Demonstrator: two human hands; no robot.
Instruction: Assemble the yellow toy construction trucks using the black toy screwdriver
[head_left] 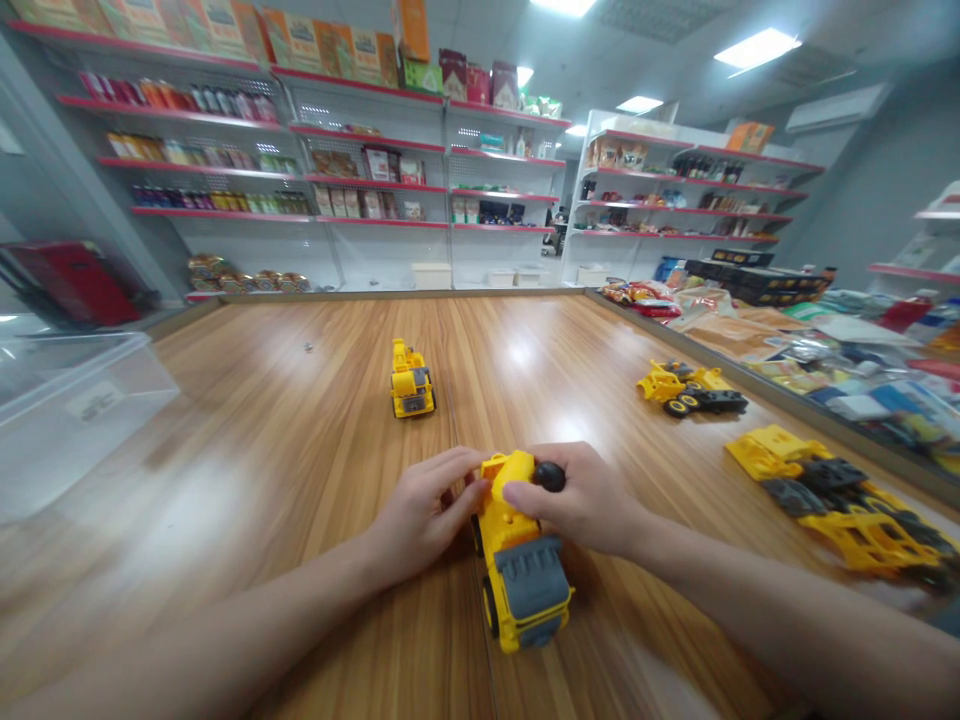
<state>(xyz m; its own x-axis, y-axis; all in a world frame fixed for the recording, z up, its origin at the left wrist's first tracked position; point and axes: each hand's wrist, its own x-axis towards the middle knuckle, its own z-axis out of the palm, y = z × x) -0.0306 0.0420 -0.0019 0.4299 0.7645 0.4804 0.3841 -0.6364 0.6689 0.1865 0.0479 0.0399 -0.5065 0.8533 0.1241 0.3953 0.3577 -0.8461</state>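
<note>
Clamping both hands on the yellow-and-grey plastic toy truck [531,580], which sits right before us on the brown wood-grain table [300,480]; call it clock centre, grey cab end at six. Our right hand [589,490] grips the rounded yellow upper body from one o'clock, thumb on top, beside a glossy round black knob [550,476]; our left hand [431,505] pinches the edge at ten. Main risk: uneven squeeze twists that upper body or springs a joint. Can't tell if the wheels touch wood; if lifted, a thumb slip drops it. Shoving toward eleven could bump the small yellow plastic toy vehicle [412,388]. Swinging wide toward two could scatter the yellow-and-black plastic toy pieces [832,525].
</note>
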